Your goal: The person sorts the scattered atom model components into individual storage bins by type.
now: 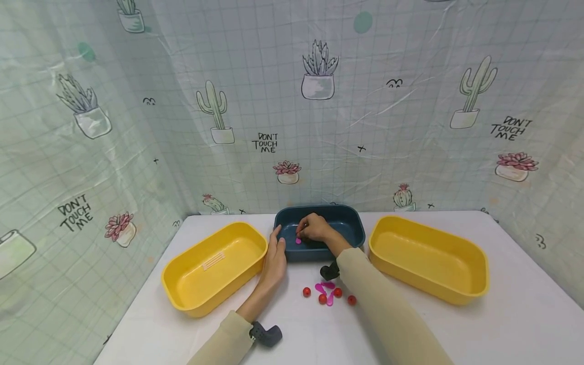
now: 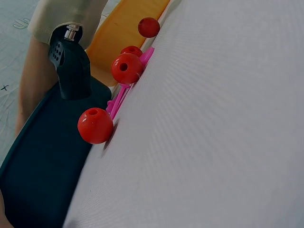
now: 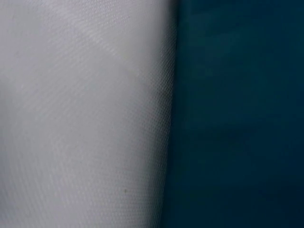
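My right hand reaches into a dark blue bin with fingers curled. Its fingertips pinch a small bright pink piece near the bin's floor; the grip is partly hidden. Against the bin's left end rests my left hand, its fingers fairly straight along the wall. On the table in front of the bin lie several red beads and a few pink spoon-shaped pieces. The left wrist view shows a red bead with a hole, close to the bin's wall. Only bin and tablecloth fill the right wrist view.
A yellow bin stands to the left, angled, with a pale ribbed patch on its floor. Another yellow bin stands to the right. A printed cloth hangs behind the white table.
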Motion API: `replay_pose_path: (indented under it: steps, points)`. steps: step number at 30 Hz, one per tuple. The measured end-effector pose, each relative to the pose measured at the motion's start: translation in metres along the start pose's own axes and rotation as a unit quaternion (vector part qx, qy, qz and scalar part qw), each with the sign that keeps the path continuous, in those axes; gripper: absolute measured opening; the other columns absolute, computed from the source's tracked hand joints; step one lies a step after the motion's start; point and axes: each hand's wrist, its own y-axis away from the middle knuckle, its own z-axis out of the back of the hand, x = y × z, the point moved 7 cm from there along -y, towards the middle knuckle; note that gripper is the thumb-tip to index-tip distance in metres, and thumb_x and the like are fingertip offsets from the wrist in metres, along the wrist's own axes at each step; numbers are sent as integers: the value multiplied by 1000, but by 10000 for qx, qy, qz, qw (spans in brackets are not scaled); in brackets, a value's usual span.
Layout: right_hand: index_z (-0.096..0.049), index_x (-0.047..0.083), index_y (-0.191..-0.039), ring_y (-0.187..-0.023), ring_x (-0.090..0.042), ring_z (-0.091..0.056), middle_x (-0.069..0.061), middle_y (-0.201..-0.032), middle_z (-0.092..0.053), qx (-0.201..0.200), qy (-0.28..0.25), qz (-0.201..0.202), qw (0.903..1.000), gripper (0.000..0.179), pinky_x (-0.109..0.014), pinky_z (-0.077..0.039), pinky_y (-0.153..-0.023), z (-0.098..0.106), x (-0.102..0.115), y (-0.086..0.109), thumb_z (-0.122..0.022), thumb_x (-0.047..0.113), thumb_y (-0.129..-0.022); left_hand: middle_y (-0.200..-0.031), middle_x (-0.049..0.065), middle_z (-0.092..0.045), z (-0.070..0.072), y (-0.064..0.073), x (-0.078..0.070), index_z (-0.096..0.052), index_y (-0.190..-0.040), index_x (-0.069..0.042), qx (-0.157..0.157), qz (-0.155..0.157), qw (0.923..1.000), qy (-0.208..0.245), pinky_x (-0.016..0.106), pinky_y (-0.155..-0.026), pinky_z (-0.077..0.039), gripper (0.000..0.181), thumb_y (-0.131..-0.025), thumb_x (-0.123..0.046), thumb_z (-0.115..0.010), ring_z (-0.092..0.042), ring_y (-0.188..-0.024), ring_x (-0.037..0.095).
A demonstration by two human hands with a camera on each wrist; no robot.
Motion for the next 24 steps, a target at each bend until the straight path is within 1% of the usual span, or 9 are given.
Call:
replay_pose_path:
  steps: [6, 13, 19, 24]
  points:
    - [-79, 4, -91, -65, -10, -62, -5, -81, -74, -3, 13, -18, 10000, 5, -23, -55, -63, -1, 0, 0, -76, 7, -90, -173, 8, -24, 0, -1, 0, -29, -163, -23, -9, 1, 10000, -7, 58, -128, -21, 50, -114, -33, -30, -27, -158, 32]
    - [-79, 4, -94, -67, -11, -65, -6, -82, -75, -24, -32, -61, 10000, 9, -25, -57, -66, 0, -3, 0, -76, 11, -90, -172, 8, -24, -1, -1, 1, -29, -163, -23, 6, 7, 10000, -26, 58, -128, -22, 50, -114, -32, -31, -28, -158, 32]
    - [-79, 4, -96, -66, -11, -65, -6, -79, -75, -157, -175, -21, 9997, 11, -25, -56, -66, 3, -3, -1, -75, 12, -90, -173, 7, -24, -1, -2, 2, -30, -162, -24, -9, 37, 10000, -4, 58, -128, -22, 50, -114, -33, -30, -28, -158, 32]
    - [-78, 2, -97, -65, -11, -65, -7, -79, -75, -177, -287, 3, 9994, 12, -26, -58, -65, 5, -1, 0, -72, 12, -93, -173, 7, -24, -1, -2, 1, -29, -163, -23, 2, 13, 10000, 75, 58, -128, -21, 50, -114, -32, -30, -27, -158, 32]
